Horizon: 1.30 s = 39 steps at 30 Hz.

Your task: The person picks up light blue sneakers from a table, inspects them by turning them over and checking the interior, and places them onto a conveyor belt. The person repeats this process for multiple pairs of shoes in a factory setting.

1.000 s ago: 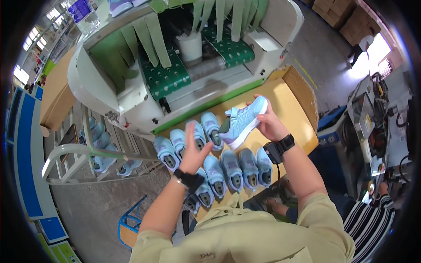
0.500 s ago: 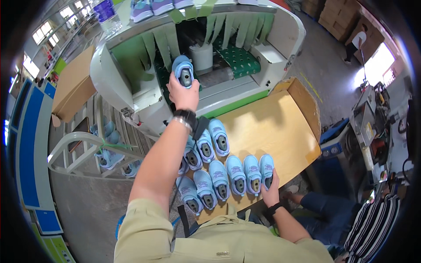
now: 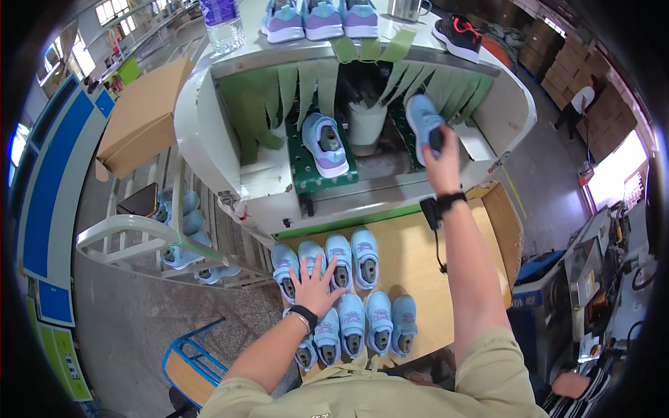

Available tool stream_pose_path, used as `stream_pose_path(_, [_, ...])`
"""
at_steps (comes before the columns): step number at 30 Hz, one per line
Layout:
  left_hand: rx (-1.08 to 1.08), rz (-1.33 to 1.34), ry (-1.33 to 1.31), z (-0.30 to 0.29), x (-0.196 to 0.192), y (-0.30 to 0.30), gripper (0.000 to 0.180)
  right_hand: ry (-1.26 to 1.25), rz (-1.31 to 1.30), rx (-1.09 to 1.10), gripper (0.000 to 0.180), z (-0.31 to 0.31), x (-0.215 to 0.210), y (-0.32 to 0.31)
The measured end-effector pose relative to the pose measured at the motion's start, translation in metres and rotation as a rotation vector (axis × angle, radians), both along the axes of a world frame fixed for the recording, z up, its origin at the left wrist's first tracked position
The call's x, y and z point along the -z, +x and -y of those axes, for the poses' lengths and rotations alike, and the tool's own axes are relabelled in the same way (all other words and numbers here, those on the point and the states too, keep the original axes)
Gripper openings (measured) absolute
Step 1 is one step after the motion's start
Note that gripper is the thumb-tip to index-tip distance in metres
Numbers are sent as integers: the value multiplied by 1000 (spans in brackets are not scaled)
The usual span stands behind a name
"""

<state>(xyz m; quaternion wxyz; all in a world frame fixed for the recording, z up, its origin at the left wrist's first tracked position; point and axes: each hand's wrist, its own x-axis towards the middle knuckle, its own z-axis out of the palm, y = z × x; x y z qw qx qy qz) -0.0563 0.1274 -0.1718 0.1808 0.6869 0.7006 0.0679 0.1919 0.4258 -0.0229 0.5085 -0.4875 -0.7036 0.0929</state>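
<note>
My right hand (image 3: 444, 166) grips a light-blue shoe (image 3: 420, 115) by its heel end, holding it tilted over the right green belt, in front of the hanging strips. On the left green belt (image 3: 304, 180) of the white machine (image 3: 202, 132) lies another light-blue and lilac shoe (image 3: 325, 146), with a dark insert inside. My left hand (image 3: 313, 291) is spread, fingers apart, over the rows of shoes on the board; whether it touches them I cannot tell. Several matching shoes (image 3: 365, 258) form a far row, and several more (image 3: 380, 322) a near row.
The tan board (image 3: 439, 279) has a raised cardboard edge at right. Shoes, a water bottle (image 3: 224, 28) and a black shoe (image 3: 458, 36) stand on the machine. At left are a metal rack (image 3: 125, 233) and a blue-framed stool (image 3: 191, 362). A person (image 3: 580, 104) stands far right.
My left hand has let go of its shoe on the left belt and come back over the rows. From the near row's right end, my right hand has carried a shoe up to the right belt.
</note>
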Motion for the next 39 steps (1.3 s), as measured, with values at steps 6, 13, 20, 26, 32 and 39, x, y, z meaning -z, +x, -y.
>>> stream_pose_path(6, [25,-39,6,-1,14,-5,90,-59,121,-68,81,-15,36,-15])
stream_pose_path(13, [47,-65,-39,-2,12,-4,91,-771,424,-440,79,225,114,66])
stream_pose_path(20, [61,-88,-40,-7,26,-5,95,-870,339,-246,86,401,161,84])
stream_pose_path(26, [72,-132,-77,-8,21,-2,96,-757,285,-76,91,434,174,62])
stream_pose_path(32, [61,-111,-66,-7,16,-3,96,-740,259,-74,89,434,170,64])
stream_pose_path(39, [74,-116,-5,-7,22,-3,96,-820,34,47,71,382,171,99])
